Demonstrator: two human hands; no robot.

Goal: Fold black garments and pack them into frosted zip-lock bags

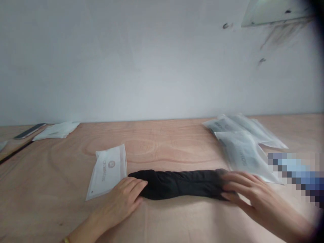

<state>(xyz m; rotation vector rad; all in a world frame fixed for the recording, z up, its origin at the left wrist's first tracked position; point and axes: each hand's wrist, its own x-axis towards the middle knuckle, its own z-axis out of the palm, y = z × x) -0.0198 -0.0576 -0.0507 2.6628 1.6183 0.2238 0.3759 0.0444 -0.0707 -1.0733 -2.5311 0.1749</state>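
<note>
A black folded piece of cloth lies crosswise on the table in front of me, as a long narrow strip with creases. What kind of garment it is, I cannot make out. My left hand has its fingers closed over the strip's left end. At the other end my right hand, slightly blurred, grips the cloth between fingers and thumb. Just behind my left hand lies a flat white plastic bag with a round logo and printed lettering.
Several frosted plastic bags with dark contents are piled at the right. White flat bags and a dark flat object lie at the far left. A pale wall rises behind the wooden table. A pixelated patch covers the right edge.
</note>
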